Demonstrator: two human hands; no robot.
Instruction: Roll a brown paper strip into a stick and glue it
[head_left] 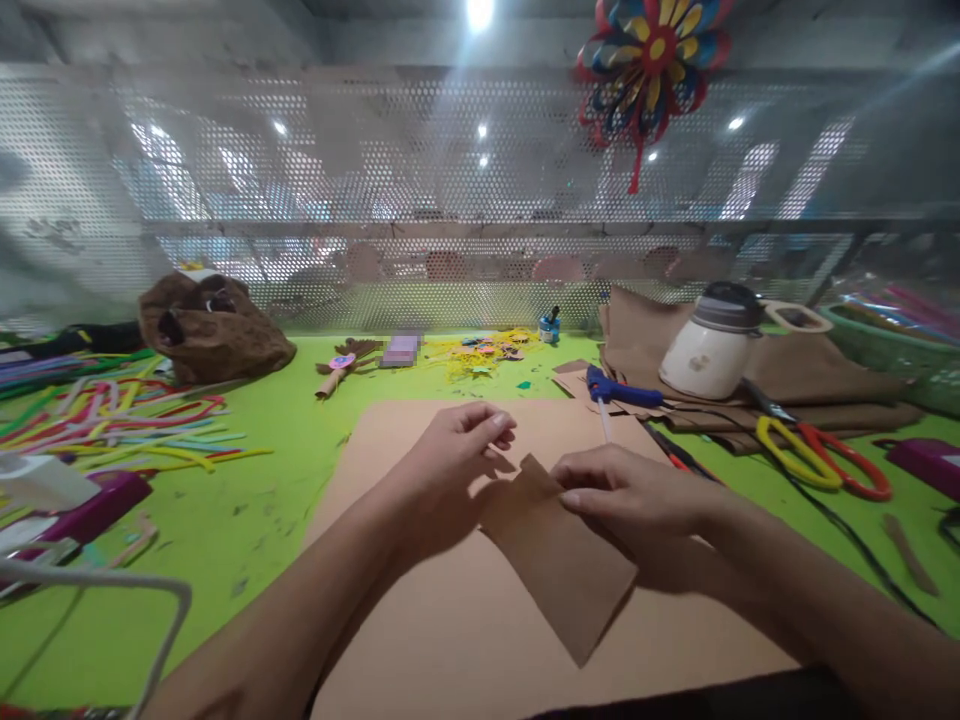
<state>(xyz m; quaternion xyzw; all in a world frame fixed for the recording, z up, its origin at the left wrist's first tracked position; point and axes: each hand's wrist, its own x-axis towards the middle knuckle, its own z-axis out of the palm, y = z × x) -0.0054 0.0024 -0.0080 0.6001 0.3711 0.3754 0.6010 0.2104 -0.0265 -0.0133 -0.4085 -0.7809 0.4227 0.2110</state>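
Observation:
A folded piece of brown paper [566, 575] is tilted above a large tan sheet [420, 640]. My right hand [622, 490] grips its upper right edge, with the thumb on top. Just left of the paper's upper corner, my left hand [469, 440] is raised with its fingers curled and the thumb pressed to them. Whatever it may hold is too small or hidden to make out. Beyond my right hand lies a blue hot glue gun [626, 390] with a white glue stick.
Scissors [799, 455] and a black cord [847, 535] lie right, before brown paper [637, 335] and a white jar [709, 345]. Colourful strips [135, 420] spread left near a brown paper bag [210, 330]. Yellow shreds [480, 355] lie at the back. A white metal frame [176, 610] stands front left.

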